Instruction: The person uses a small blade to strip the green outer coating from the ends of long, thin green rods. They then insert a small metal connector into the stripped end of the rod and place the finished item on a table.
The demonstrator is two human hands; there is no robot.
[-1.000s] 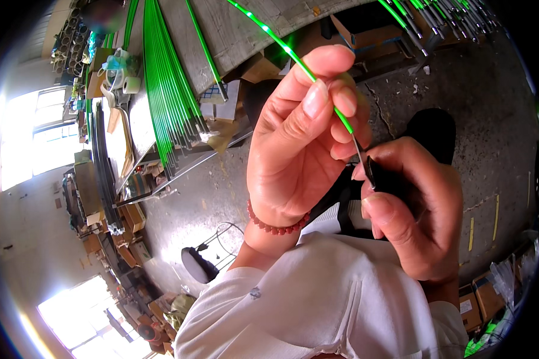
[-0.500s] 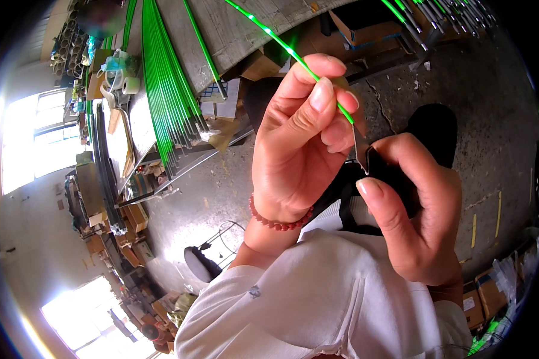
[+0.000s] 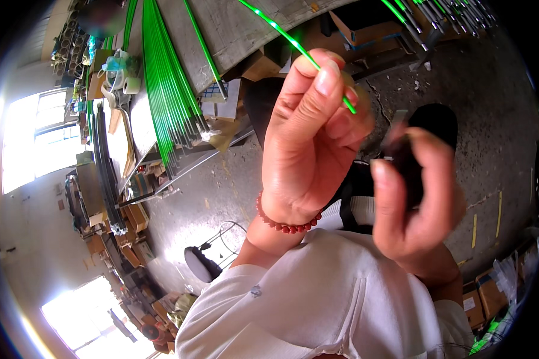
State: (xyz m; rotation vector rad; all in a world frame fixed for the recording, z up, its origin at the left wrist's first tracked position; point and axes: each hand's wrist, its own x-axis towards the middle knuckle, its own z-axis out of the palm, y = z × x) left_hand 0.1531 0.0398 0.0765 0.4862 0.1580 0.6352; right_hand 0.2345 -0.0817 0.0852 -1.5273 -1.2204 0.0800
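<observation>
My left hand (image 3: 311, 131), a red bead bracelet at its wrist, pinches a thin bright green rod (image 3: 293, 43) between thumb and fingers. The rod runs up and away to the left past the upper edge, and its near tip sticks out just below my fingers. To the right, smeared by motion, my right hand (image 3: 422, 203) is curled round a thin metal blade (image 3: 396, 124), which points up and stands apart from the rod's tip. Whether the dark area inside that hand is the blade's handle, I cannot tell.
On the worktable (image 3: 245, 30) ahead lies a fan of green rods (image 3: 166, 90), their ends past the edge, with a single green rod (image 3: 206, 51) beside it. More rods (image 3: 443, 15) jut out at the upper right. A cardboard box (image 3: 365, 30) sits beneath the table.
My left hand has shifted slightly right and up with the green rod. My right hand has moved right, drawing the blade away from the rod's tip, and the blade now points upward.
</observation>
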